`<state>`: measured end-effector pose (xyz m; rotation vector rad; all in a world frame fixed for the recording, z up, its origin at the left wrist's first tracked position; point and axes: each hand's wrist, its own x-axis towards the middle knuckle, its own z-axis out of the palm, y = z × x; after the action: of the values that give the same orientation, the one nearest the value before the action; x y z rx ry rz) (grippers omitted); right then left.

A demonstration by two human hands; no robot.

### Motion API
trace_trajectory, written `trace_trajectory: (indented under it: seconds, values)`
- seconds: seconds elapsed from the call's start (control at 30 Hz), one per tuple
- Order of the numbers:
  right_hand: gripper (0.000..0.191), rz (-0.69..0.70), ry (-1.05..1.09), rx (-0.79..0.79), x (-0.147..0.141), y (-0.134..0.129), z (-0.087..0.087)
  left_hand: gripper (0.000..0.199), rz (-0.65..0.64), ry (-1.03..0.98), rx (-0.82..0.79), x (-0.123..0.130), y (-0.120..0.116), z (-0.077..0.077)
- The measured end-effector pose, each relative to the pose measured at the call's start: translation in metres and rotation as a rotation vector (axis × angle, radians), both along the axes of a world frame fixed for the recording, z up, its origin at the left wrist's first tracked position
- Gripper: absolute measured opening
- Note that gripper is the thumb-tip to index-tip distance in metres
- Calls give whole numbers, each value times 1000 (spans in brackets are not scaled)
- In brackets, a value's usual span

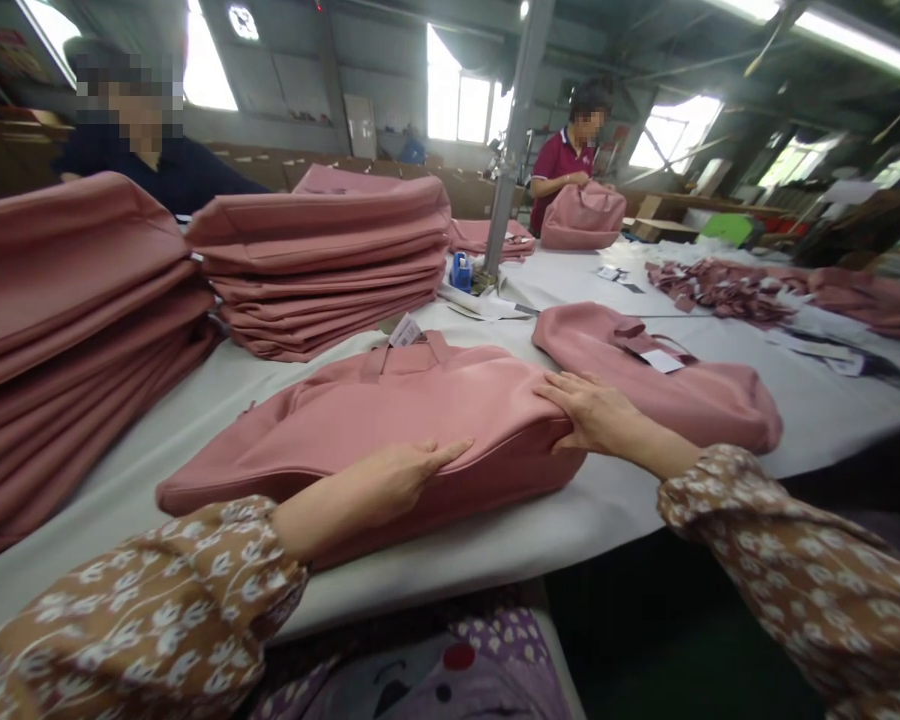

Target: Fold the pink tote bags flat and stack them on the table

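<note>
A pink handbag (420, 400) lies on its side on the cloth-covered table, its handles and a white tag (404, 331) on the far side. My left hand (390, 485) rests against the near seamed edge, with thumb and forefinger stretched out; its other fingers are partly hidden. At the bag's right end, my right hand (592, 412) holds the corner, fingers over the top and thumb lower down. Just beyond that hand lies a second pink handbag (660, 385) with a white tag.
Tall stacks of flat pink bags stand left (67, 290) and centre-left (322, 265). A metal post (514, 150) rises behind a blue tape dispenser (461, 272). Pink pieces (720, 290) lie at right. Two people work across the table, one with a pink bag (583, 217).
</note>
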<state>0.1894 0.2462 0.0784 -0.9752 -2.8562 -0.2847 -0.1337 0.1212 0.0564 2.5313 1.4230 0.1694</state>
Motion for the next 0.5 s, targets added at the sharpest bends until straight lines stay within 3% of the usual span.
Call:
trace_trajectory:
  seconds: [0.13,0.23,0.3,0.4,0.5]
  values:
    - [36,104,175,57,18,0,-55,79,52,167,-5,15,-9,-20]
    - [36,89,261,52,29,-10,-106,73,94,393,92,29,-15,-52]
    - [37,73,311,29,33,-12,-126,70,115,473,158,35,-17,-72]
    - [39,59,384,-64,36,-4,-129,68,139,454,182,29,-11,-80]
    - [48,-39,486,-150,40,7,-110,63,113,288,32,14,6,-54]
